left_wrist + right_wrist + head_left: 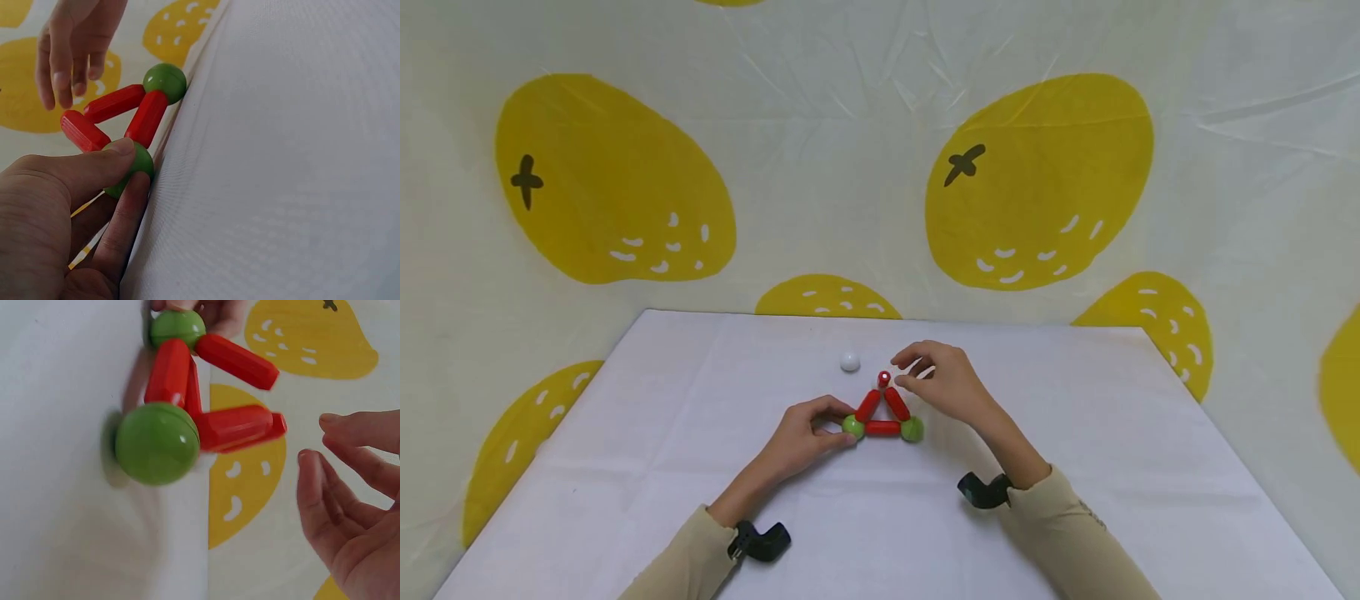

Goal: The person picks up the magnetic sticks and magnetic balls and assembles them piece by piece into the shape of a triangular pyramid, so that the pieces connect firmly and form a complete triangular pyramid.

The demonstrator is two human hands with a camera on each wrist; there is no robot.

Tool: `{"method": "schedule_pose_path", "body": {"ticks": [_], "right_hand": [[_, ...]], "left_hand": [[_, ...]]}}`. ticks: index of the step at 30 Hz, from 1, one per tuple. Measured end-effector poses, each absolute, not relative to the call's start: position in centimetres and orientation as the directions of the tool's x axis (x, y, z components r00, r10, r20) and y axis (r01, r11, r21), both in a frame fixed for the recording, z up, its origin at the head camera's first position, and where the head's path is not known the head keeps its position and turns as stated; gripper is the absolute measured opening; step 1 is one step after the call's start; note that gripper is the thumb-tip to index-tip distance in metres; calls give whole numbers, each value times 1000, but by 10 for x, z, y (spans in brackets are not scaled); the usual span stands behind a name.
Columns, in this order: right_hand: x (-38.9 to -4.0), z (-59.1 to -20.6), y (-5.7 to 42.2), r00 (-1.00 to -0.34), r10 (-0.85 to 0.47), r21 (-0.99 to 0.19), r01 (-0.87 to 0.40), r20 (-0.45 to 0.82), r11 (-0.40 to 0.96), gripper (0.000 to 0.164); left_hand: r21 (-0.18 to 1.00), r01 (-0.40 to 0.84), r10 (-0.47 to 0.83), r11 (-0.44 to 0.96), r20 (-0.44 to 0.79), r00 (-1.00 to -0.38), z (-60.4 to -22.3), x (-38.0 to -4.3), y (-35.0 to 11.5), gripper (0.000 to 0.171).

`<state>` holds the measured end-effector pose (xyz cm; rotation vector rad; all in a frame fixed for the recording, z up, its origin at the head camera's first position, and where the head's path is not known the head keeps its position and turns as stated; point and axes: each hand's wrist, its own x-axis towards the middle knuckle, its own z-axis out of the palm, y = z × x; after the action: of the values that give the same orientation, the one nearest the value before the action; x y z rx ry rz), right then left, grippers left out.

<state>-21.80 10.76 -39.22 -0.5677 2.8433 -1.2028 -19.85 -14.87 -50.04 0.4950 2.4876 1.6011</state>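
Red rods and two green balls form a triangular frame on the white tabletop. One red rod [883,428] joins the left green ball [853,427] to the right green ball [912,429]. From each ball another rod rises at a slant, and a red rod end [884,379] with a white centre shows behind their tips. My left hand [805,435] pinches the left green ball between thumb and fingers. Beside the rod tips is my right hand [946,382], thumb and fingers apart, holding nothing. In the right wrist view its fingers [310,481] stand clear of the rods.
Behind the frame, a little to the left, a white ball [850,362] lies on the white tabletop [700,467]. A pale cloth [827,167] with large yellow fruit prints hangs beyond the table's back edge. Each wrist carries a black device [984,491].
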Motion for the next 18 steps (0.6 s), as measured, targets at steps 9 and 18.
{"method": "schedule_pose_path", "body": {"ticks": [9, 18], "right_hand": [[-246, -409, 130, -946, -318, -781, -247, 65, 574, 24], [-291, -427, 114, -895, -444, -777, -305, 38, 550, 31]], "left_hand": [[909, 217, 362, 356, 80, -929, -504, -200, -147, 30], [908, 226, 357, 354, 93, -930, -503, -199, -149, 30]]}}
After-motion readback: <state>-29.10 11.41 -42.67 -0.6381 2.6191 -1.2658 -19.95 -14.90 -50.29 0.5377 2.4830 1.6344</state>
